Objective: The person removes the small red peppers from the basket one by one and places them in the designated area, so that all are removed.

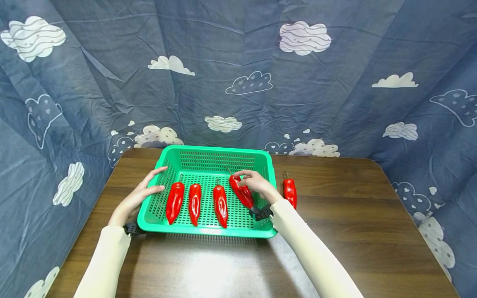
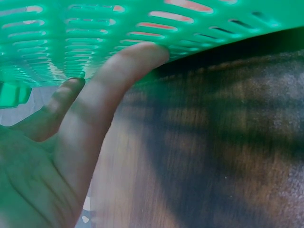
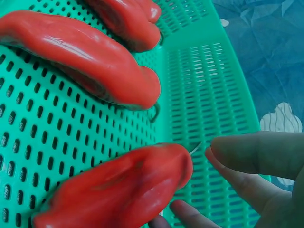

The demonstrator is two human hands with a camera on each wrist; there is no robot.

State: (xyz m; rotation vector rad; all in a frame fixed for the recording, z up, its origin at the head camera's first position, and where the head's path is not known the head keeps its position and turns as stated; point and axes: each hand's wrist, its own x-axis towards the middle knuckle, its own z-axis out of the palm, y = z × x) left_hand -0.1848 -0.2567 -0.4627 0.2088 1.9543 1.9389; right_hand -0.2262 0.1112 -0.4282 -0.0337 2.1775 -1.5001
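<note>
A green perforated plastic basket (image 1: 208,232) holds several glossy red peppers laid side by side. My left hand (image 1: 135,199) is at the basket's left side, thumb and fingers extended; in the left wrist view its thumb (image 2: 135,59) touches the slotted outer wall. My right hand (image 1: 259,185) reaches inside over the rightmost pepper (image 1: 243,193), near its stem end. The right wrist view shows the thumb apart from this pepper (image 3: 128,187), with other fingertips close beside it, partly hidden behind it.
Another red pepper (image 1: 289,192) lies on the brown wooden table (image 1: 346,215), just right of the basket, partly hidden by the right forearm. A dark blue cloth (image 1: 208,49) with white clouds hangs behind and at both sides.
</note>
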